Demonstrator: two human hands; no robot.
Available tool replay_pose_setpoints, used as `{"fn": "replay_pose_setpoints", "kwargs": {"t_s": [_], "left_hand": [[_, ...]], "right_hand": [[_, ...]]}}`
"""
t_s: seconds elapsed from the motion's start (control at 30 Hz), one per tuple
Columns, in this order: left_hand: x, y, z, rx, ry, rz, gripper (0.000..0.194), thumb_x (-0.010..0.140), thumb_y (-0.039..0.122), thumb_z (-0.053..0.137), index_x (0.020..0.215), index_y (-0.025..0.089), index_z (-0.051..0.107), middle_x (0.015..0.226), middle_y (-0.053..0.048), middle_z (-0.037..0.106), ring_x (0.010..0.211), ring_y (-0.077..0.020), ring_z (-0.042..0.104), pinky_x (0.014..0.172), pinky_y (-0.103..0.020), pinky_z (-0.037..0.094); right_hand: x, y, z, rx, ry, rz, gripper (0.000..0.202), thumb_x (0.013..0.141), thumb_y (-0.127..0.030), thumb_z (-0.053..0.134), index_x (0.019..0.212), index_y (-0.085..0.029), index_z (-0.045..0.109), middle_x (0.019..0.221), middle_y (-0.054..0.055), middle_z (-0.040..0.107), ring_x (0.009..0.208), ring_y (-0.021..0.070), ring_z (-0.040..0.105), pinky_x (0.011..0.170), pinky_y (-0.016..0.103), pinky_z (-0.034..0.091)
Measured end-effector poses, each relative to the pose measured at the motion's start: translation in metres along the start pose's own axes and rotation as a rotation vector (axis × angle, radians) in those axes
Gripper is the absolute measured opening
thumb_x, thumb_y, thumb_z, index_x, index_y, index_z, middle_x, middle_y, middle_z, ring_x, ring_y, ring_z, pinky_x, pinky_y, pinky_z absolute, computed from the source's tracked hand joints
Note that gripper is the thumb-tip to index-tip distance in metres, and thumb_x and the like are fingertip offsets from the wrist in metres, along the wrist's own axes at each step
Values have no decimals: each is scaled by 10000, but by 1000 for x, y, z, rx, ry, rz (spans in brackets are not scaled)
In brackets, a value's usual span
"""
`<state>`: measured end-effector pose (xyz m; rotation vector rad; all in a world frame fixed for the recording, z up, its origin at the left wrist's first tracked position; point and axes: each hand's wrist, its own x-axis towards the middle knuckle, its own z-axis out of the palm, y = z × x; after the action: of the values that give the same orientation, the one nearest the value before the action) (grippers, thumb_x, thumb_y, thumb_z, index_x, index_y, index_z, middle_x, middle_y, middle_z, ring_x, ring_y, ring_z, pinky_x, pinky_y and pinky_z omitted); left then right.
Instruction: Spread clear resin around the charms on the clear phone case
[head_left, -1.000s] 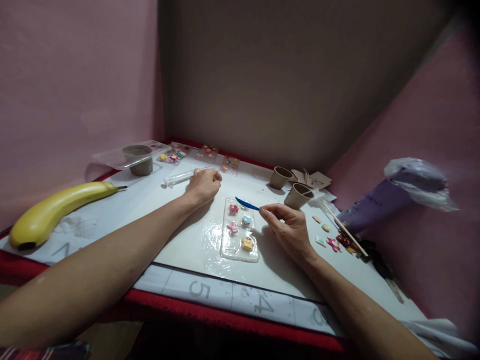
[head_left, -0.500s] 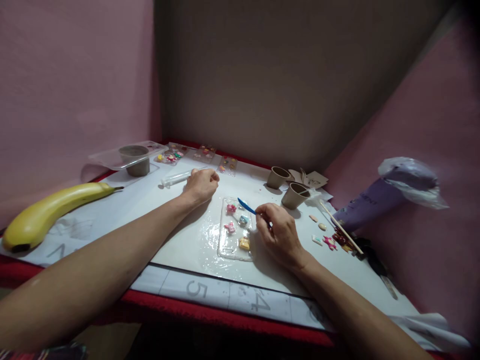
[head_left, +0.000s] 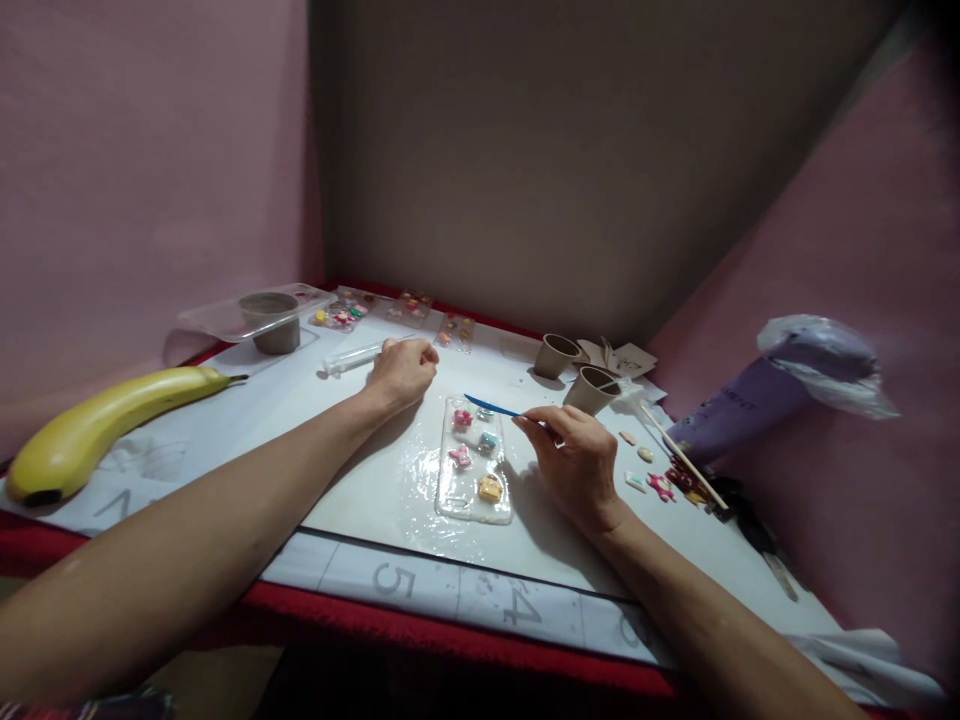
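My right hand [head_left: 574,455] pinches a small blue plastic knife [head_left: 491,405]. Its blade points left over the top end of a clear phone case [head_left: 454,500]. Small charms sit on the case: a pink one [head_left: 463,420], a pink animal shape [head_left: 460,457], a light blue one [head_left: 487,441] and a yellow one [head_left: 490,488]. Shiny clear gel or film surrounds the case on its left. Further back on the left, my left hand [head_left: 405,372] rests with curled fingers beside a clear syringe [head_left: 349,358]; whether anything is inside those fingers is hidden.
On the left lie a yellow banana [head_left: 105,425] and a clear lid [head_left: 210,320] by a grey cup [head_left: 276,335]. Decorated cases [head_left: 455,332] line the back. Two paper cups [head_left: 555,356], loose charms [head_left: 660,487], a wooden stick [head_left: 682,455] and a purple tube [head_left: 720,415] are on the right.
My right hand has shifted slightly right, and the blue knife has turned flatter, its tip now further left. More of the case's right edge shows. My left hand has stayed put.
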<state>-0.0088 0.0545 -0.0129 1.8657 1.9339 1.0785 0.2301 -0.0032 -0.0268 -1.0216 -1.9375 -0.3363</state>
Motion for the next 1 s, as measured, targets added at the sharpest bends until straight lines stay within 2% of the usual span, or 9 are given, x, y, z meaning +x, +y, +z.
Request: {"fn": "replay_pose_setpoints", "kwargs": {"t_s": [0.17, 0.33, 0.47, 0.6, 0.77, 1.0], "left_hand": [[0, -1, 0, 1, 12, -6, 227, 752, 158, 547, 887, 211, 721, 924, -70, 712, 1021, -249, 591, 920, -379, 464], [0, -1, 1, -19, 19, -6, 227, 745, 144, 548, 875, 212, 721, 903, -73, 712, 995, -247, 597, 906, -381, 466], [0, -1, 0, -16, 15, 0, 210, 745, 140, 551, 856, 208, 716, 890, -66, 713, 1003, -245, 595, 906, -374, 465], [1, 0, 0, -6, 11, 1, 210, 750, 137, 550, 859, 206, 717, 886, -66, 711, 991, -241, 598, 908, -372, 462], [2, -3, 2, -7, 14, -1, 221, 746, 143, 556, 877, 206, 721, 892, -69, 707, 946, -230, 606, 895, -368, 464], [2, -1, -1, -5, 0, -16, 218, 761, 146, 545, 882, 199, 718, 909, -74, 708, 968, -237, 607, 897, -365, 465]], "right_hand": [[1, -6, -4, 7, -138, 6, 243, 953, -281, 502, 770, -185, 630, 659, 23, 649, 618, 151, 579, 623, 271, 397], [3, -10, -7, 57, -184, 40, 192, 918, -188, 445, 814, -175, 606, 742, 42, 678, 691, 172, 604, 660, 287, 411], [3, -6, -5, 47, -171, 29, 163, 863, -149, 472, 875, -167, 634, 759, 41, 680, 698, 177, 594, 665, 296, 407], [3, -2, -3, 25, -99, -9, 174, 889, -180, 539, 953, -178, 700, 740, 29, 698, 679, 170, 578, 663, 299, 381], [4, -1, -1, -66, -30, -133, 152, 893, -223, 617, 917, -234, 767, 573, -5, 664, 608, 153, 532, 635, 291, 310], [7, 0, 6, -205, -47, -292, 181, 909, -193, 597, 942, -241, 769, 547, -14, 651, 603, 138, 513, 656, 299, 280]]}}
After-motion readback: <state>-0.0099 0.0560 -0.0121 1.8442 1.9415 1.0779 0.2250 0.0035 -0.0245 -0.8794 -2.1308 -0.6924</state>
